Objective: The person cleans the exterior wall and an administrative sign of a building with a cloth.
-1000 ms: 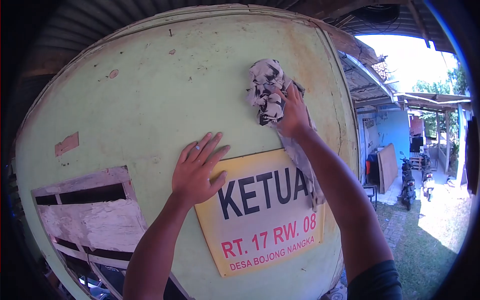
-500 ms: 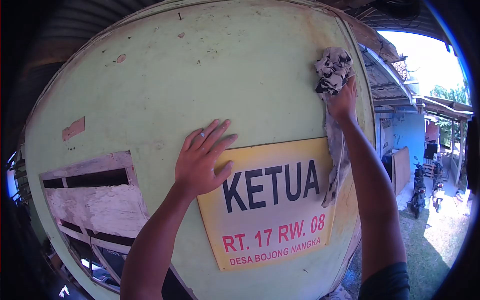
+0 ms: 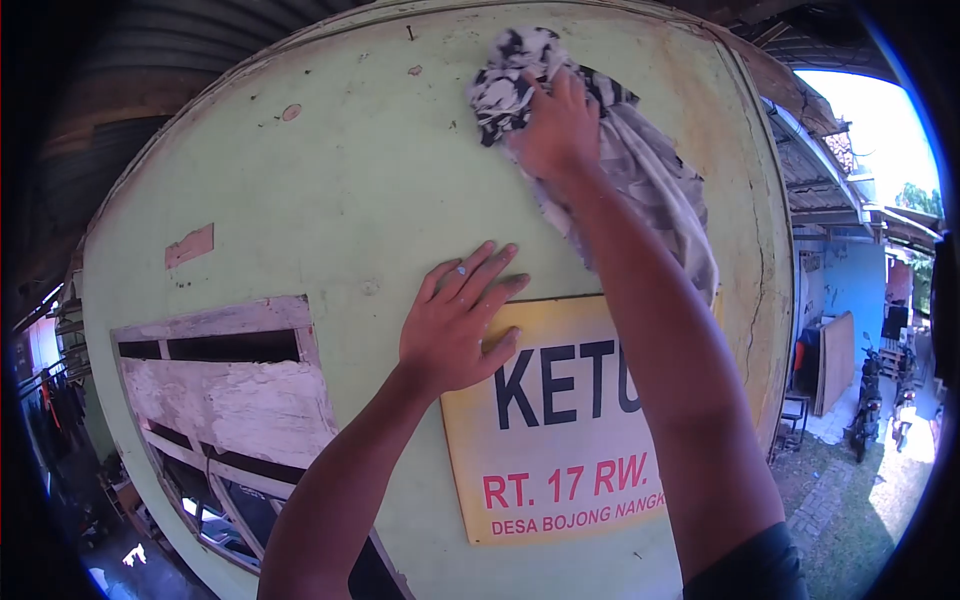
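Observation:
High on the pale green wall [image 3: 380, 200], my right hand [image 3: 562, 130] presses a crumpled black, white and grey cloth [image 3: 650, 165] against the surface. The cloth's loose end trails down to the right, partly behind my forearm. My left hand [image 3: 455, 325] lies with fingers spread at the upper left corner of a yellow and white sign [image 3: 560, 450], touching wall and sign. Bold lettering covers the sign, and my right arm hides its right part.
A boarded window opening [image 3: 220, 400] with a weathered frame is at lower left. A nail [image 3: 410, 33] sticks out near the wall's top. Brown stains and a crack [image 3: 755, 260] mark the right edge. Parked motorcycles [image 3: 865, 405] stand in the yard beyond.
My right hand has swept the cloth leftward and up across the wall, and its loose end now spreads out. My left hand keeps its place at the sign's corner. The view has shifted slightly.

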`<state>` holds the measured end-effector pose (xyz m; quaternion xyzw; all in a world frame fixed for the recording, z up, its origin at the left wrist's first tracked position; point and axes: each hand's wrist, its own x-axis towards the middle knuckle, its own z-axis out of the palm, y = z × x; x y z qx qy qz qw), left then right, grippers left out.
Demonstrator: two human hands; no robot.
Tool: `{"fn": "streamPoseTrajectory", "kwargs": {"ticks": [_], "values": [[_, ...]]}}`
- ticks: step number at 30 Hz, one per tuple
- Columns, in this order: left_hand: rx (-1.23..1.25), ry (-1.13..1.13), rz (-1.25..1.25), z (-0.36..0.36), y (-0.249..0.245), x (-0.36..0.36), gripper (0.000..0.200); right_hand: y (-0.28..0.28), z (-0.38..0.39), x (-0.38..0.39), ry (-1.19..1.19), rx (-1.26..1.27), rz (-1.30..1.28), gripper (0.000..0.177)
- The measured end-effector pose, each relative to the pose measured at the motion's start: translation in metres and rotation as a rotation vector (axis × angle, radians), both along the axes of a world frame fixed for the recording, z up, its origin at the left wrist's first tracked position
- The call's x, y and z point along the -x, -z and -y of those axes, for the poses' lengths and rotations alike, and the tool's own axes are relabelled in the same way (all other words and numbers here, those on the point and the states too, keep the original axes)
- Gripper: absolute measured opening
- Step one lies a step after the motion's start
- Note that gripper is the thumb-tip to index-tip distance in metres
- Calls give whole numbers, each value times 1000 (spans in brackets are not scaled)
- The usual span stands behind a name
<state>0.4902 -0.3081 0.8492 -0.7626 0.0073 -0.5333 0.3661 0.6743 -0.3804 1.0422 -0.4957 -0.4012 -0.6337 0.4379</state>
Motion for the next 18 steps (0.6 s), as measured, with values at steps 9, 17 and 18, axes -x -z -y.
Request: {"fn": "streamPoseTrajectory", "kwargs": {"ticks": [9,17,18], "values": [[114,-94,-109,-10,-2,5,48,63,-21,42,-535,697,360,94],[-2,79,-23,0,2,7,48,48,72,-86,-44,-13,126,77],[7,73,-20,0,2,6,48,40,74,-119,-31,-149,31,78]]}}
